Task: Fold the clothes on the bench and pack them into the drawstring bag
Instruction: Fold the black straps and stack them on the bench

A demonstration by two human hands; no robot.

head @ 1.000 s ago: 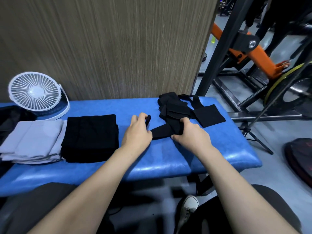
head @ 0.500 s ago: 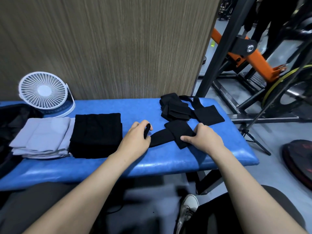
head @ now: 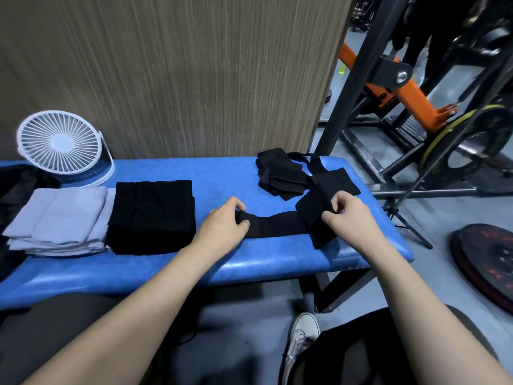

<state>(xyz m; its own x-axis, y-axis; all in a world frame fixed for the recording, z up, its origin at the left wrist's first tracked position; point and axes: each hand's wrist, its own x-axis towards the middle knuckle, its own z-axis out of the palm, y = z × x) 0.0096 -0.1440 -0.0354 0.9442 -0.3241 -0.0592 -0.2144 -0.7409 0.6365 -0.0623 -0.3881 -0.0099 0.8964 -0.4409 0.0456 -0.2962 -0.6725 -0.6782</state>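
A long black cloth strip (head: 274,225) lies stretched across the blue bench (head: 172,270). My left hand (head: 222,227) pinches its left end. My right hand (head: 347,215) grips its wider right end, lifted a little off the bench. Behind it lies a loose heap of black cloth pieces (head: 280,173) with a strap. To the left sit a folded black garment (head: 152,216) and a folded grey garment (head: 58,220), side by side. A dark bag (head: 14,190) shows at the far left edge, mostly out of view.
A white desk fan (head: 61,145) stands at the bench's back left against a wood-grain wall. Right of the bench are a black and orange gym frame (head: 394,87), a tripod leg and weight plates (head: 485,262) on the floor. My knees and a white shoe (head: 302,337) are below.
Both hands have pulled the black strip out straight: the left hand moved left with one end, the right hand took hold of the wider end and raised it.
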